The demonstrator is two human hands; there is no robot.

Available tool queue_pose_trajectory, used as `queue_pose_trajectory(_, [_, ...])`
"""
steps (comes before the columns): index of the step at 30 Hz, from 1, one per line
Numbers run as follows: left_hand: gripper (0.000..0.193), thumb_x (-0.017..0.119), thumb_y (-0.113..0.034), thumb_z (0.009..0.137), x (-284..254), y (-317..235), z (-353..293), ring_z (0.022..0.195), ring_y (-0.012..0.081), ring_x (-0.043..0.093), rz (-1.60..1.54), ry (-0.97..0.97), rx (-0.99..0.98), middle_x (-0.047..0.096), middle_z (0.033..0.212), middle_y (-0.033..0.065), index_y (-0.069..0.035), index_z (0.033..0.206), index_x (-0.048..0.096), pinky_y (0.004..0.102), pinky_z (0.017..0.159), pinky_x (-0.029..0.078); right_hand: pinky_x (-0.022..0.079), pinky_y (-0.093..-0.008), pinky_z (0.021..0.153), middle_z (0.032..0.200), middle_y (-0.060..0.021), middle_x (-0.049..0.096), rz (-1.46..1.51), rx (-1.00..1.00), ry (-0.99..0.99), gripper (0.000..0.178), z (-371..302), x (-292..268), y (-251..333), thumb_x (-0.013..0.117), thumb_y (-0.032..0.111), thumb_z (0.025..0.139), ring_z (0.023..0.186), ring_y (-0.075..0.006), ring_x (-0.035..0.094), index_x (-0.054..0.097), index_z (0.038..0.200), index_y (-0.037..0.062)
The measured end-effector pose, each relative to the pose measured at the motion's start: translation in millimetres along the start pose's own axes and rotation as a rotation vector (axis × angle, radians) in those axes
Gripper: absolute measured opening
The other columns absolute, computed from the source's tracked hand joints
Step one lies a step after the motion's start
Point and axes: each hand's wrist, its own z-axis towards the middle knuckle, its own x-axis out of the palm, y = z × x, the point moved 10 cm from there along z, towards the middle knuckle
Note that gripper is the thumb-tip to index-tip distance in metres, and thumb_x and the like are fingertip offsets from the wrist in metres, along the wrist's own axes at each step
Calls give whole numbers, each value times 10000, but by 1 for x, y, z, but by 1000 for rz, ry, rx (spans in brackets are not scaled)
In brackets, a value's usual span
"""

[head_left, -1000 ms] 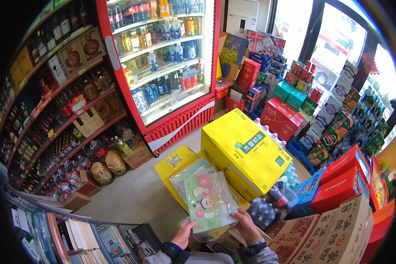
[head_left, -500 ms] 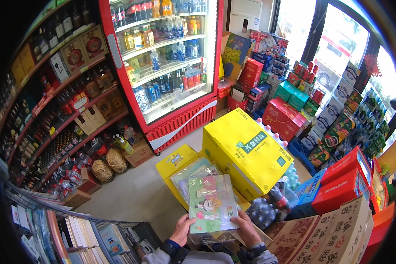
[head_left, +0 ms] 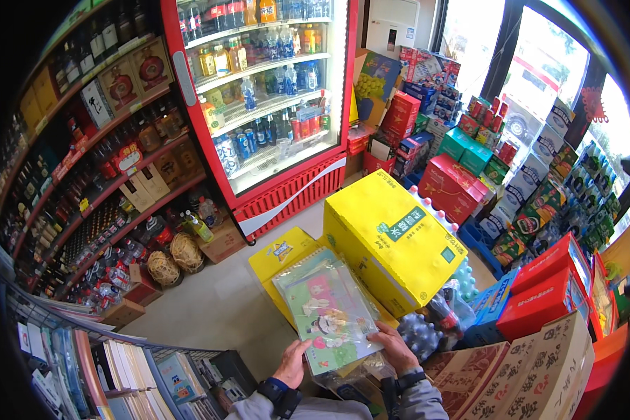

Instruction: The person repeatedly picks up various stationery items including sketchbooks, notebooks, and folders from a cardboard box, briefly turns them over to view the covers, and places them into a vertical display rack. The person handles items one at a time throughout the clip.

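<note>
A flat booklet [head_left: 323,318] with a pink-and-green cartoon print lies tilted over a stack of clear plastic sleeves [head_left: 294,278]. Glossy clear film covers much of it. My left hand [head_left: 292,364] has its thumb and fingers closed at the booklet's lower left corner. At the right edge, my right hand [head_left: 395,348] pinches the booklet and the film; its fingertips underneath are hidden. The stack rests against a large yellow carton [head_left: 388,241], over a flat yellow cardboard piece [head_left: 281,253].
A red-framed drinks fridge [head_left: 259,105] stands ahead. Bottle shelves [head_left: 84,154] line the left. Brown cartons [head_left: 521,371] and red boxes [head_left: 539,301] crowd the right. A rack of notebooks [head_left: 126,374] is at the lower left. Dark-wrapped bottles [head_left: 420,334] sit beside my right hand.
The booklet has moved slightly left and tilted, its upper end turning left and settling lower on the stack. My hands have shifted a little, the right one up and the left one down.
</note>
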Motion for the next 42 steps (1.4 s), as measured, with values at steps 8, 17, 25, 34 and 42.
queue_pose_trajectory(8, [253,573,-123,1018,-6,9,22,1076,240,680,18,10,27,679,1216,110,-12,1245,584,443,854,612,466,-291,958,1188,-146,672,-231,18,-108,533,12,-10,1,645,213,878,1077,-222,621,595,1330,-64])
queue_pose_trajectory(17, [322,617,-113,981,9,19,29,1102,227,666,62,-18,-3,670,1229,95,-14,1286,582,419,877,595,454,-342,984,1269,-193,626,-667,-310,4,514,25,-34,13,662,294,893,1169,-287,588,630,1243,-81])
queue_pose_trajectory(25, [262,681,-138,973,11,14,37,1027,231,684,-16,-9,5,694,1123,106,17,1181,645,412,864,598,527,-434,895,1135,-275,703,-760,-130,-233,627,17,-20,26,656,415,862,1022,-400,686,624,1278,-54])
queue_pose_trajectory(34, [316,678,-121,972,16,-26,16,1050,247,686,-50,38,-40,688,1159,132,56,1229,624,411,917,582,542,-351,825,1119,-127,723,-552,-9,-266,546,-6,-29,31,627,422,961,952,-208,685,647,1269,-28])
queue_pose_trajectory(42, [350,674,-166,967,9,-24,-18,968,218,696,32,49,-147,689,1127,118,32,1251,624,338,747,602,555,-295,792,1056,-91,721,97,166,74,485,-4,33,12,701,274,968,913,-161,696,591,1293,-69])
